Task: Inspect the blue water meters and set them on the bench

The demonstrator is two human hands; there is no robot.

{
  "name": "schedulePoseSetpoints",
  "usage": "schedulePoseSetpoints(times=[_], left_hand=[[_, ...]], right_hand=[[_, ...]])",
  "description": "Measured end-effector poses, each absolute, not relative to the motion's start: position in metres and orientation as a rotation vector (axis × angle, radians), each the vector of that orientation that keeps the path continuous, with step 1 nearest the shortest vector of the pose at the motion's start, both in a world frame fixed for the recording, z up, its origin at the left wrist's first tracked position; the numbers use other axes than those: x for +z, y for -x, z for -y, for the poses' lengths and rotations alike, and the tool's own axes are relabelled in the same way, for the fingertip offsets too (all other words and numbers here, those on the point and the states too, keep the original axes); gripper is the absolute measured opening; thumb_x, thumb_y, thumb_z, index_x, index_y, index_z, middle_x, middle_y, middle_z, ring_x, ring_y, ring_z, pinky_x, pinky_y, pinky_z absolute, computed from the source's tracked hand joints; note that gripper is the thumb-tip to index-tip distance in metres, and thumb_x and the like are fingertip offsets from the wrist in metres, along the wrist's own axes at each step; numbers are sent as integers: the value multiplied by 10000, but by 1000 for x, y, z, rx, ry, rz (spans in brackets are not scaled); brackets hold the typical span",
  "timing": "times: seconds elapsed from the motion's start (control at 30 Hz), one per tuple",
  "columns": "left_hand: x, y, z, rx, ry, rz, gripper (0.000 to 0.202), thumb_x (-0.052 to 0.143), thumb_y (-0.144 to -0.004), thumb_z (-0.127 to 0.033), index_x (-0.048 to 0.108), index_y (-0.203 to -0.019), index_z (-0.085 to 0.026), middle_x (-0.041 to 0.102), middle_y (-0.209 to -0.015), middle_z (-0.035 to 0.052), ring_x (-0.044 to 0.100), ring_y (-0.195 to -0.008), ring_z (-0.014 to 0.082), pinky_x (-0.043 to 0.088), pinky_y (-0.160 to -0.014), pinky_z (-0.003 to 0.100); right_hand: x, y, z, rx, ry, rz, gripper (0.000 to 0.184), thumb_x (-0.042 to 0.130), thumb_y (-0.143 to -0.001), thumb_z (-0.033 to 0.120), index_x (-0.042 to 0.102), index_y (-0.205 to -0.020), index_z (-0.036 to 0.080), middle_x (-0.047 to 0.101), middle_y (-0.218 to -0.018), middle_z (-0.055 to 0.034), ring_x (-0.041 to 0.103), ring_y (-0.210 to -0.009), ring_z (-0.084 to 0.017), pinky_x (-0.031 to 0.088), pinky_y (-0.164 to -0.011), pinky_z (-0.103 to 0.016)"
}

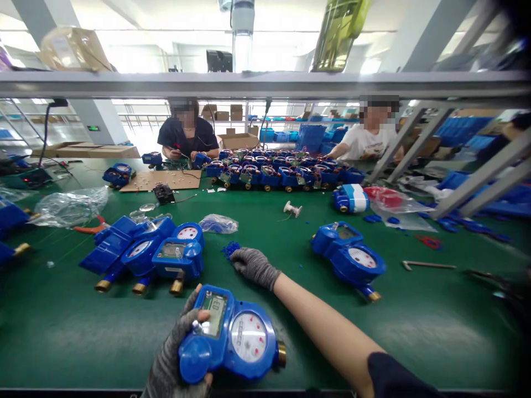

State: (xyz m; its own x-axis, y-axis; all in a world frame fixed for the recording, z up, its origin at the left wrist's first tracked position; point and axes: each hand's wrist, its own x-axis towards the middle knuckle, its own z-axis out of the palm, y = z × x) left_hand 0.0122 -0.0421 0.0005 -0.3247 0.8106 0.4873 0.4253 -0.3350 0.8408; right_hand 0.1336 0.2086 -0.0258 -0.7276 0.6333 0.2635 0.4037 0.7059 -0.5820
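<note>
My left hand (176,354), in a grey glove with bare fingertips, is wrapped round a blue water meter (226,334) near the front edge of the table. The meter has a digital display, a round white dial and a brass threaded end pointing right. My right hand (255,266), also gloved, reaches out to a small heap of tiny blue parts (230,250). Its fingers are drawn together at the heap; anything between the fingertips is hidden. Left of it lie several more blue water meters (178,257), and another meter (350,254) lies to the right.
Two co-workers sit across the green table (265,221), beyond rows of open blue meters (274,171). A white spool (292,209), a plastic bag (219,223), orange-handled pliers (92,226) and a hex key (429,266) lie about. A shelf (265,84) crosses overhead.
</note>
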Motion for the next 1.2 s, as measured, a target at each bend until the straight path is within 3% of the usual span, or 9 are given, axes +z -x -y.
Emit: schedulePoseSetpoints(times=[0.13,0.27,0.47,0.73,0.87,1.03,1.2], left_hand=[[-7,-23,41,1796,-1465,-1512,521,612,-819,-616,548,-1206,-273,406,-1502,158,474,-1314,418,520,-968,561],[-13,-22,36,1830,-1344,-1408,592,685,-746,-635,561,-1202,-278,379,-1514,144,460,-1321,426,460,-1024,570],[-14,-22,31,1891,-1267,-1321,588,743,-700,-618,611,-1171,-291,411,-1496,122,401,-1367,409,437,-1046,509],[-18,-10,38,1845,-1427,-1479,615,812,-646,-527,630,-1178,-278,464,-1434,137,449,-1325,406,446,-1031,531],[-10,-10,40,1856,-1383,-1491,623,854,-621,-468,648,-1181,-286,504,-1404,120,479,-1305,380,459,-1032,496],[-1,-19,44,1854,-1067,-1366,621,857,-636,-471,645,-1193,-299,550,-1372,94,530,-1263,358,484,-1020,446],[6,-32,41,1919,-917,-1429,584,869,-600,-509,648,-1095,-292,581,-1317,71,601,-1170,320,543,-943,389]], right_hand=[[-32,-125,-209,606,856,2510,197,605,-831,167,730,-983,180,724,-1007,-86,662,-921,-211,503,-855,-299],[-34,-123,-209,523,893,2583,188,579,-862,195,732,-971,180,706,-1011,-89,651,-916,-204,491,-837,-282],[-30,-122,-207,410,926,2688,225,533,-906,246,728,-1008,202,693,-1024,-90,639,-933,-214,482,-819,-286],[-25,-115,-202,383,941,2710,272,455,-958,233,697,-1045,148,684,-1077,-150,628,-974,-239,480,-871,-337],[-25,-126,-193,453,978,2604,253,443,-974,235,666,-1047,141,687,-1066,-134,627,-972,-218,479,-896,-319],[-32,-168,-176,598,1038,2451,185,461,-950,204,629,-997,144,690,-958,-96,642,-859,-182,512,-811,-291],[-23,-210,-159,1105,954,2075,117,541,-897,226,628,-958,177,676,-930,-49,637,-846,-174,516,-786,-300]])
